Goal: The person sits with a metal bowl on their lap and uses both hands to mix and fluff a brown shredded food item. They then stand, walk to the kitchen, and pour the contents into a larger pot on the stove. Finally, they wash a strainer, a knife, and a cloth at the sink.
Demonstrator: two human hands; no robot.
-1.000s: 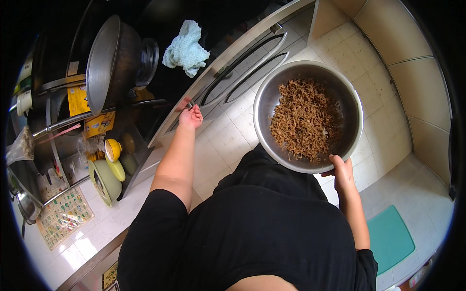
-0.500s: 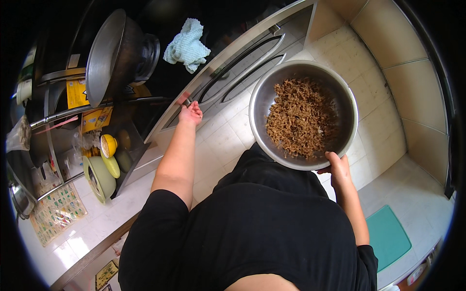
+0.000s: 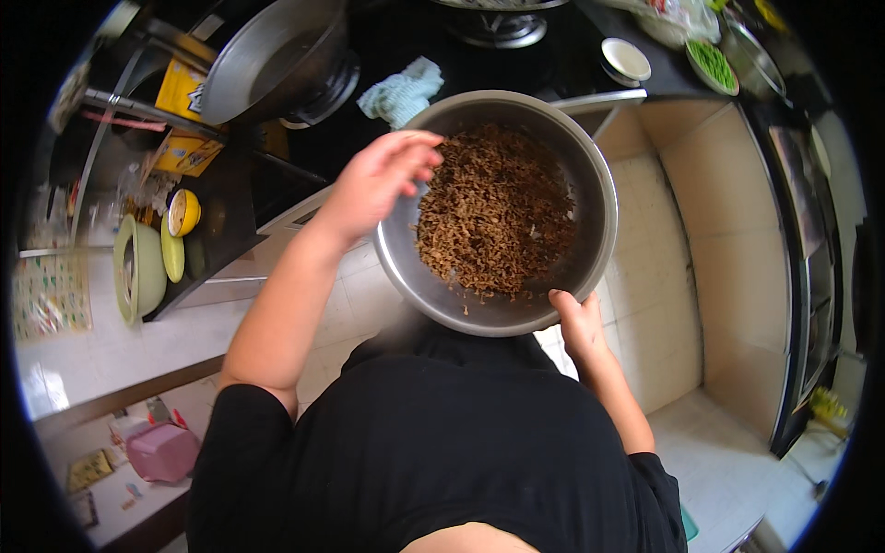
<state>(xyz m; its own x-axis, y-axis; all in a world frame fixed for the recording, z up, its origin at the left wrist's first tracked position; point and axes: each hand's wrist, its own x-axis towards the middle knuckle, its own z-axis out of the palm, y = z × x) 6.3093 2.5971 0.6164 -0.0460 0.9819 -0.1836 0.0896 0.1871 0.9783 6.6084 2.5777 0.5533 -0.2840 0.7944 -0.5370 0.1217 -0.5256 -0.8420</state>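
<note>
My right hand (image 3: 579, 321) grips the near rim of a large steel bowl (image 3: 590, 184), thumb over the edge and the remaining fingers hidden beneath it. The bowl is held up in front of my chest, clear of any surface, and its underside is not visible. It carries a heap of brown shredded food (image 3: 493, 214) spread over most of the bottom; what the shreds are cannot be made out.

My left hand (image 3: 376, 180) is at the bowl's left rim, loosely half open, fingers slightly curled and reaching over the edge towards the shreds. It holds nothing I can see; whether the fingertips touch the rim cannot be told.

Beyond the bowl lies the dark cooktop (image 3: 387, 46), its far edge cut off by the frame. A pale blue cloth (image 3: 401, 90) sits on it, partly covered by the bowl's far rim. A large steel wok (image 3: 272, 55) stands at the cooktop's left end, its top cropped. A small white dish (image 3: 625, 58) sits near the cooktop's right end. On the dark shelf at left, a yellow cup (image 3: 182, 212) and a green bowl (image 3: 138, 272) stand, distorted by the lens.
</note>
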